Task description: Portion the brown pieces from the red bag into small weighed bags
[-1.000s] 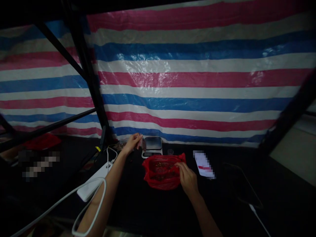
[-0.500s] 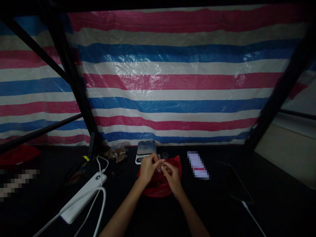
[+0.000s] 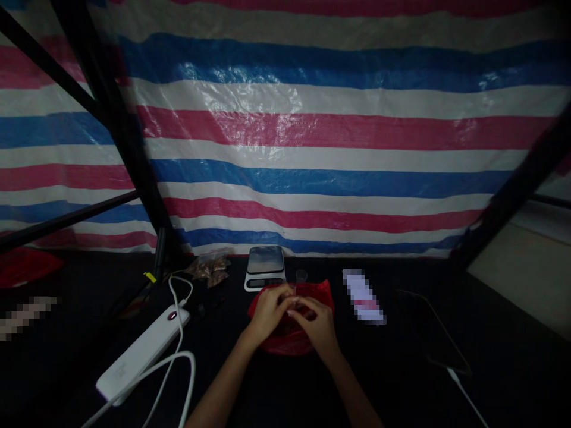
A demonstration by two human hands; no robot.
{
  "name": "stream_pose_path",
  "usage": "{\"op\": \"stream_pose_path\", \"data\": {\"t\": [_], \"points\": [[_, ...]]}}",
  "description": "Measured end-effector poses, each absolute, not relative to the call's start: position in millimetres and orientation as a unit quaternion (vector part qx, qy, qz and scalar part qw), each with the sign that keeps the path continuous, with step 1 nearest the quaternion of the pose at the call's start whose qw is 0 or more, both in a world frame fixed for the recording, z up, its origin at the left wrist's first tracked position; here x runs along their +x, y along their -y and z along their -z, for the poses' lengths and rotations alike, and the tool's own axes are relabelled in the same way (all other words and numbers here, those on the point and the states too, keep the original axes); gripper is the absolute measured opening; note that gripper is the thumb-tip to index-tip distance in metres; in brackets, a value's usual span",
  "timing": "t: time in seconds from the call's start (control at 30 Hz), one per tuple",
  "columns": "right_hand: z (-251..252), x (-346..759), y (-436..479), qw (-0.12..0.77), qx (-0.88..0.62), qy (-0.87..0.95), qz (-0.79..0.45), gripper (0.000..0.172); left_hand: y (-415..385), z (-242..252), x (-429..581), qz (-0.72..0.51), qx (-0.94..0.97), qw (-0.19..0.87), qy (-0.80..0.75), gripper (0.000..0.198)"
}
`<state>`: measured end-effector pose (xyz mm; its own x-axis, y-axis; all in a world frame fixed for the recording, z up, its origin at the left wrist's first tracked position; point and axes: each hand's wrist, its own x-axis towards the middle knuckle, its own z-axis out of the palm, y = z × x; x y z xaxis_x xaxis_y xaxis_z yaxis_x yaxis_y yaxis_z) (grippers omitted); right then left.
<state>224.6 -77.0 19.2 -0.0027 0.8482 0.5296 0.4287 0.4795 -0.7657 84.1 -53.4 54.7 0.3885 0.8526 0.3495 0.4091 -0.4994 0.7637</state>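
My left hand (image 3: 270, 310) and my right hand (image 3: 314, 326) meet at the fingertips over a red plastic bag (image 3: 285, 345). Both are closed in a pinch around a small clear plastic piece (image 3: 293, 289), mostly covered by the fingers, so its exact kind cannot be made out. The red bag lies open below them, its contents too dark to tell. Just beyond the hands stands a white digital scale (image 3: 266, 264) with a dark display. A small clear cup (image 3: 301, 276) sits to the right of the scale.
Clear bags of brown pieces (image 3: 212, 268) lie left of the scale. A white power bank (image 3: 143, 353) with cables is at left, a blurred pale rectangle (image 3: 363, 297) and a cabled dark phone (image 3: 435, 333) at right. Striped sheeting (image 3: 312, 131) hangs behind, between black frame bars (image 3: 118, 131).
The view has tipped down slightly. My hands have lowered toward the red bag, uncovering the scale's display, and my right hand has turned inward with its fingers bent closer to the left.
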Motion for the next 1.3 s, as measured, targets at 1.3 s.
{"op": "stream_pose_path", "data": {"t": [1.3], "points": [[-20.2,222.0,80.3,0.535,-0.509,0.645,-0.195,0.015,69.5,-55.7,85.3,-0.303,0.839,0.165,-0.420,0.019]]}}
